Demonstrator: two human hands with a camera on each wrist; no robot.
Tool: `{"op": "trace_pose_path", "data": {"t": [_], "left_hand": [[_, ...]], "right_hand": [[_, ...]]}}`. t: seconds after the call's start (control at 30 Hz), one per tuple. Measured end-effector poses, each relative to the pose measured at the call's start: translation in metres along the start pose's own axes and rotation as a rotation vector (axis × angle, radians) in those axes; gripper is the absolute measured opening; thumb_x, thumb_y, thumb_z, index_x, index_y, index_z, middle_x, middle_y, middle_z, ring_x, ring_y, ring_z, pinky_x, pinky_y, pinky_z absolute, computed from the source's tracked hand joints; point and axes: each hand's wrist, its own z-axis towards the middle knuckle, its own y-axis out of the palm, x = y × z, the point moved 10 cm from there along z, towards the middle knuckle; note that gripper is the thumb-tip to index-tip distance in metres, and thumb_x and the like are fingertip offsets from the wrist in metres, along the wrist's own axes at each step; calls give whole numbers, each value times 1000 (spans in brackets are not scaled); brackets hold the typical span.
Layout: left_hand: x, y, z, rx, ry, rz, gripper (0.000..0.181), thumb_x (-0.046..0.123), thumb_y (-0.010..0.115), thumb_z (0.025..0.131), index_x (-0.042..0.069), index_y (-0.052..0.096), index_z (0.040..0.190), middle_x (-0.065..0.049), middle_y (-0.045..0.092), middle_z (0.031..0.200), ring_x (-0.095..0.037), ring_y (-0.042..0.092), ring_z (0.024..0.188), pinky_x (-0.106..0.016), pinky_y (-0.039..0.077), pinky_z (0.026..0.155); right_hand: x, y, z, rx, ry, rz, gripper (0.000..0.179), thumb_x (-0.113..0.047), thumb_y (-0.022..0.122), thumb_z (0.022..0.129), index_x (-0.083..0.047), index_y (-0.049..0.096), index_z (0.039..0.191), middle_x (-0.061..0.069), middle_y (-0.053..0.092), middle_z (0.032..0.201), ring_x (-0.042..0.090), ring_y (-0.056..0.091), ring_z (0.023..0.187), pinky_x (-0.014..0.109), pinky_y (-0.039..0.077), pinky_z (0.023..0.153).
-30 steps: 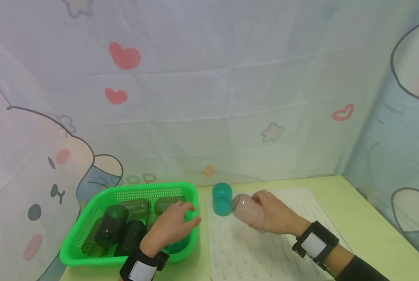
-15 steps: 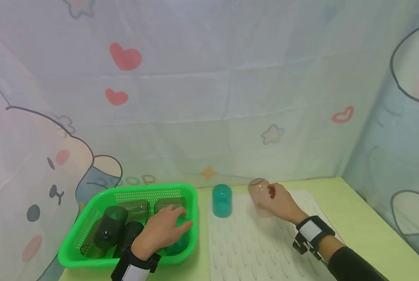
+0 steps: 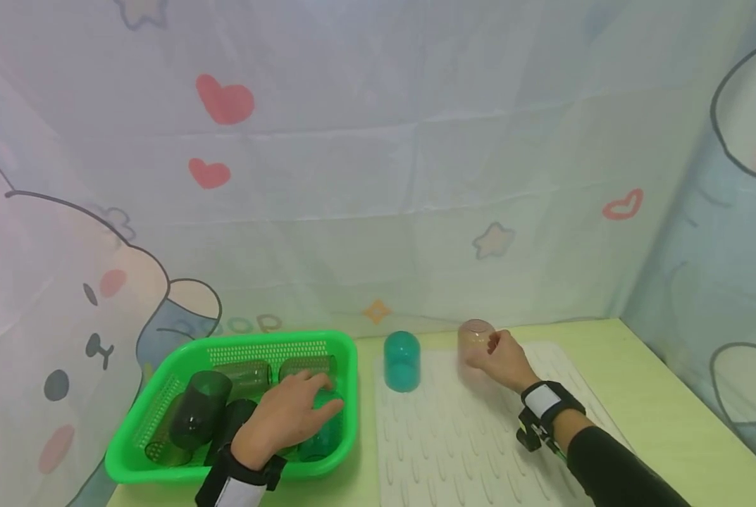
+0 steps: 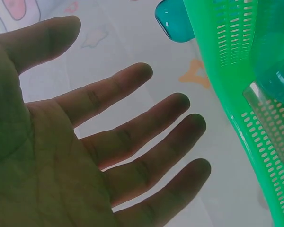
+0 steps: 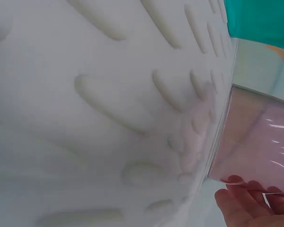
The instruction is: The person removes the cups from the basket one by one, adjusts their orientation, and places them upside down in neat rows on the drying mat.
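Reading the head view as a dial, we list, between seven and eight o'clock, one green basket (image 3: 162, 476) on the pale yellow table (image 3: 676, 401). At the basket's own nine o'clock, a dark cup (image 3: 200, 412) leans over its neighbours, propped, we judge, because they leave it no floor to lie on. Near its twelve and two, a brownish cup (image 3: 244, 377) and a grey-brown cup (image 3: 308, 363) lie sideways; at its four, a teal basket cup (image 3: 320, 442), partly hidden. Item: left hand (image 3: 285, 420), above the basket's three-to-four side, fingers spread and holding nothing, a pose that likely keeps it near the heap. Item, just past six o'clock: a standing teal cup (image 3: 402, 362), closed end up, presumably for a steady footing on the white ridged mat (image 3: 428, 451). Item, between four and five: a pink cup (image 3: 473, 341), upright, rim towards the mat's far part; we cannot tell whether it bears weight there. Item: right hand (image 3: 504, 362), thumb and fingers gripping that pink cup's side, probably to keep it from tipping.
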Motion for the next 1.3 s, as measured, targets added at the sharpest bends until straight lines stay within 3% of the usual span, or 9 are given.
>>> {"op": "trace_pose_path", "data": {"t": [0.23, 0.47, 0.83, 1.07, 1.3], "left_hand": [[-3, 3, 1, -3, -9, 11, 34, 38, 57, 94, 14, 61, 118, -10, 55, 116, -30, 55, 102, -43, 48, 76], [-2, 3, 0, -8, -8, 14, 36, 38, 57, 94, 13, 60, 120, -12, 55, 118, -32, 54, 105, -45, 47, 81], [-3, 6, 1, -46, -26, 5, 37, 40, 58, 93, 14, 61, 119, -11, 56, 116, -31, 57, 99, -43, 48, 70], [-5, 3, -1, -69, -40, 11, 36, 41, 58, 93, 15, 61, 118, -12, 56, 118, -30, 57, 99, -43, 48, 71], [-7, -3, 2, -109, -45, -2, 36, 39, 58, 93, 14, 62, 118, -12, 56, 121, -30, 57, 102, -46, 49, 76]], "right_hand": [[7, 11, 4, 7, 22, 16, 65, -35, 74, 80, 6, 38, 115, 21, 49, 104, 31, 50, 89, 36, 45, 68], [13, 16, 5, 24, 16, 46, 68, -30, 76, 79, 9, 37, 119, 26, 49, 112, 36, 51, 100, 44, 46, 81], [13, 20, 6, 0, 21, 68, 77, -27, 75, 80, 14, 30, 127, 29, 44, 119, 39, 49, 108, 49, 45, 88], [-5, 9, -6, -29, -40, -21, 90, -34, 73, 81, 21, 25, 133, 38, 42, 124, 46, 48, 113, 53, 45, 89], [-17, -5, -32, -100, -88, -141, 90, -38, 68, 85, 27, 24, 130, 46, 35, 127, 54, 44, 115, 57, 46, 87]]}}
